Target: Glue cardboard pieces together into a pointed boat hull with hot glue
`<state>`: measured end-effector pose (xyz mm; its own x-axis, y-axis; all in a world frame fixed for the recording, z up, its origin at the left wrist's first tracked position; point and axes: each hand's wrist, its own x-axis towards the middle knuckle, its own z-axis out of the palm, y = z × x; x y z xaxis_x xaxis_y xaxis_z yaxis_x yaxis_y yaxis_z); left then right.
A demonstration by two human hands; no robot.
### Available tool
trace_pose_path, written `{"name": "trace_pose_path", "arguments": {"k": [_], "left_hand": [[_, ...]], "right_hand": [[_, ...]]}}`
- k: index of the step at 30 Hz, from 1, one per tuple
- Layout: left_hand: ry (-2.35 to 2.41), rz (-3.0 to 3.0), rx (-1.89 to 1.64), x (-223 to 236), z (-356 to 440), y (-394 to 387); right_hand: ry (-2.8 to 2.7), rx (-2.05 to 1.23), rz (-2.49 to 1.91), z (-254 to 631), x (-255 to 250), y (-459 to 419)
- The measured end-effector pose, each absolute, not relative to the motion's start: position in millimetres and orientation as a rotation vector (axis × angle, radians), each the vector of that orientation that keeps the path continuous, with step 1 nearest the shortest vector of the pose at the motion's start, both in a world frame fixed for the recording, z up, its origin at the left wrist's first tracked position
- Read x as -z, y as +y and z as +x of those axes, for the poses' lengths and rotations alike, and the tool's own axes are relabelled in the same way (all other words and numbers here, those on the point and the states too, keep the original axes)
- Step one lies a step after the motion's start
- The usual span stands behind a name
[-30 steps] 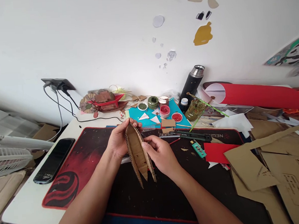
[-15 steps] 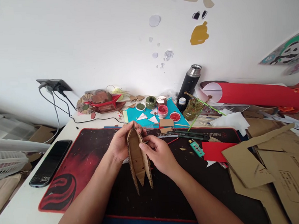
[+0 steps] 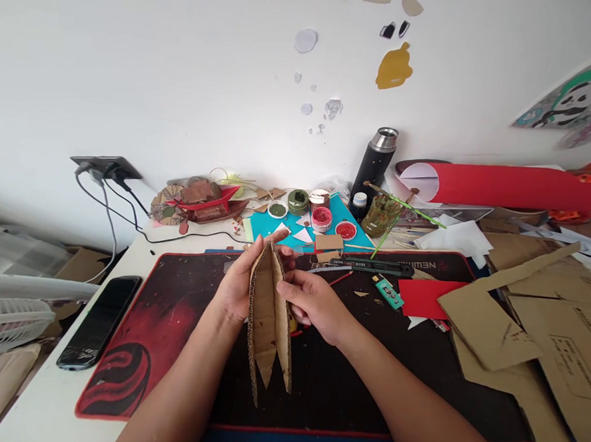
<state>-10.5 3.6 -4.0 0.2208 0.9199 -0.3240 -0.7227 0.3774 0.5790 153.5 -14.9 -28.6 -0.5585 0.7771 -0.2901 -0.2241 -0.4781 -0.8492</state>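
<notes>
Risk first: the narrow, boat-shaped brown corrugated cardboard shell shows three separate points at its near end, nothing joining them. Squeeze too hard at the far tip and that seam could split or the board crease; pull the right side wall outward and it could peel off the middle panel.

Left hand: grip curled round the far end, palm against the left side wall, fingers reaching past the tip. Right hand: grip nearly closed, thumb on the right wall, fingers partly hidden; can't tell how hard they press.

Shell is held up over the black-and-red mat on the white bench, near the dark green utility knife.
</notes>
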Motion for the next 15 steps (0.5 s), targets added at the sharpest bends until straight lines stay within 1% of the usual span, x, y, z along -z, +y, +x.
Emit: {"name": "trace_pose_path", "arguments": {"k": [7, 11, 15], "left_hand": [[0.743, 0.465, -1.208, 11, -11, 7], [0.747, 0.527, -1.210, 6, -15, 6], [0.838, 0.749, -1.230, 0, -25, 1]], "right_hand": [[-0.925, -2.078, -0.898, 154, 26, -13], [-0.890, -2.054, -0.912, 156, 24, -11], [-0.867, -2.000, -0.941, 158, 24, -8]]}}
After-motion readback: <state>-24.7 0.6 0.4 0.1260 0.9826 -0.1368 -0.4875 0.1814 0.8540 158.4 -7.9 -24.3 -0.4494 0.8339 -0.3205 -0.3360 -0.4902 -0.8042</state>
